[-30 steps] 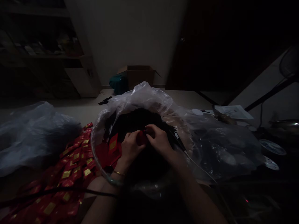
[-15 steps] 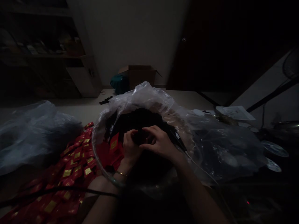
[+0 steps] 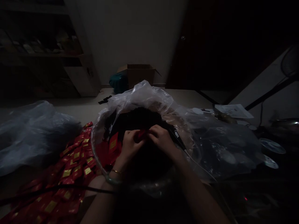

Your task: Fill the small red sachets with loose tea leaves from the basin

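Note:
Over a round, plastic-lined container (image 3: 94, 137) filled with dark, loose, leaf-like material (image 3: 137, 116), both of my hands meet around a small red packet (image 3: 142, 133). My left hand (image 3: 129, 144) pinches its left side, with thumb and fingers closed. The fingers of my right hand (image 3: 163, 140) are closed at its right end. Much of the packet is hidden by the fingers and the dim light. Beside my left hand, flat red packets (image 3: 113, 144) with a gold mark lie inside the container. A black tool (image 3: 178, 140) with a white label and pale cord rests right of my right hand.
Many red packets with gold labels (image 3: 77, 154) are heaped at the left. A clear plastic bag (image 3: 35, 133) lies beyond them, and more plastic sheeting (image 3: 224, 149) spreads right. An open cardboard box (image 3: 141, 76) and a teal bundle (image 3: 118, 82) stand by the wall. A dark cord (image 3: 58, 187) crosses the lower left.
My hands have gone from cupped around a dark gap to pinching opposite sides of the red packet, which now shows more clearly. My right hand's fingers have closed in. The view has shifted slightly.

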Demonstrator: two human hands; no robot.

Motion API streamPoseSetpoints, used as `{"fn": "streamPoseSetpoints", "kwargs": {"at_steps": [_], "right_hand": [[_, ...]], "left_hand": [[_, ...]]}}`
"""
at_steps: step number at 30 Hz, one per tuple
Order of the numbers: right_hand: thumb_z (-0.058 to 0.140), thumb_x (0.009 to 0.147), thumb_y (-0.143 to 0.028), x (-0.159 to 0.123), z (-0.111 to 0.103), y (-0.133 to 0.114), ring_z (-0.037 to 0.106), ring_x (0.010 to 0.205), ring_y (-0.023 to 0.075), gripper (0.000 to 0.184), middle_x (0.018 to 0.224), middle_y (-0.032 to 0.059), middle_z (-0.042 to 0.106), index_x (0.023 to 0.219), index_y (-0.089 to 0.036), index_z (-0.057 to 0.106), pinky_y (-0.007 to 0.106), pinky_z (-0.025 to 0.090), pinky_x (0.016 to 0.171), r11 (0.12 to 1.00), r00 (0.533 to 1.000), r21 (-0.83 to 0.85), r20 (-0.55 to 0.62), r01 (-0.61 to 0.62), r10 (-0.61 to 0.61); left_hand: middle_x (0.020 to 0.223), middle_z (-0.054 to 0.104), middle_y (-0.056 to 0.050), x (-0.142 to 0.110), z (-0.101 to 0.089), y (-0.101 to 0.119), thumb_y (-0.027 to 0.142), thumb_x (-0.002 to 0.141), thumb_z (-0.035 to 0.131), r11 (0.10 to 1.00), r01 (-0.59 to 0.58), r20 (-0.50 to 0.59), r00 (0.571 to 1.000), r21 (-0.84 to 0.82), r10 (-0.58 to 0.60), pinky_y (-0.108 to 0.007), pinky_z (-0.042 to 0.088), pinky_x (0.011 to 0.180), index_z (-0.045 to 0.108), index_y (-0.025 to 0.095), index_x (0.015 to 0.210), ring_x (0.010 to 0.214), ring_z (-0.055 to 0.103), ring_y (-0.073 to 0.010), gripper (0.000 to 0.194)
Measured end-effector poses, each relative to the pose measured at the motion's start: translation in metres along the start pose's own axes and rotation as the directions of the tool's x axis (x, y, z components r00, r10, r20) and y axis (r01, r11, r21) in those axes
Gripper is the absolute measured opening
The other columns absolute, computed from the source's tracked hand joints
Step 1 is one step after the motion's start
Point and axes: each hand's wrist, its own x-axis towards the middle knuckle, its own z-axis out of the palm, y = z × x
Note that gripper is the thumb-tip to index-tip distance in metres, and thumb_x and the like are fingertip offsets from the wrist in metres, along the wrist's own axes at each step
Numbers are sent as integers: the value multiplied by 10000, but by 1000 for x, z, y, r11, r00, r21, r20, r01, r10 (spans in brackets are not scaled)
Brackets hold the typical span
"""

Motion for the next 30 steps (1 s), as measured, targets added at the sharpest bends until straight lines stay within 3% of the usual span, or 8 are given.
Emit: {"fn": "streamPoseSetpoints", "kwargs": {"at_steps": [2,6,8,13,20,23,27,30], "right_hand": [[590,785,-160,1,-3,2,609,770,168,91,804,37,650,756,-192,669,288,476,733,997,998,70,-50,-32,36],[636,756,-282,3,-9,1,609,700,171,103,747,23,677,734,-188,669,276,470,667,959,979,256,-129,-124,161],[656,730,-339,3,-11,1,595,643,166,163,688,15,671,709,-178,668,265,455,609,931,966,312,-112,-190,235],[659,706,-363,3,-14,6,565,588,146,199,631,4,653,669,-168,665,243,413,555,920,961,299,-34,-252,274],[662,718,-269,2,-11,-3,574,611,139,110,645,-6,660,671,-171,675,241,407,587,955,973,185,63,-229,222],[663,727,-237,1,-6,-2,565,615,131,93,649,-11,643,657,-177,663,240,413,596,969,983,168,30,-181,179],[665,734,-204,-1,5,1,542,619,123,106,674,-8,582,631,-189,644,243,419,589,987,990,96,-44,-131,136],[655,756,-236,-3,15,0,518,630,132,181,729,16,544,585,-193,612,266,437,586,993,984,1,-133,-116,115]], "left_hand": [[829,666,-24,5,-8,3,312,664,705,977,140,165,980,-163,-113,-336,477,763,667,194,904,819,586,-199,270],[802,681,-9,8,-20,14,300,614,746,803,466,561,802,-372,-205,-273,478,672,672,145,939,723,609,-166,367],[764,677,-1,7,-23,19,270,580,770,745,549,622,747,-379,-234,-245,470,626,677,133,937,672,600,-146,393],[746,673,4,4,-22,21,228,575,773,691,610,682,695,-388,-230,-212,467,587,683,129,924,638,594,-120,374],[790,675,-8,2,-11,18,248,587,773,717,563,636,741,-411,-217,-249,504,635,641,127,1013,679,617,-138,462],[860,689,-32,2,-11,16,256,599,763,773,511,638,748,-376,-184,-302,525,705,627,133,1043,756,644,-177,480],[1113,655,-97,-2,-6,11,276,566,789,954,208,403,909,-216,-107,-392,495,881,549,162,1184,1005,621,-253,672],[1245,588,-136,-7,3,5,278,603,764,997,21,257,966,-76,-1,-432,452,964,479,167,1265,1122,571,-269,730]]}}
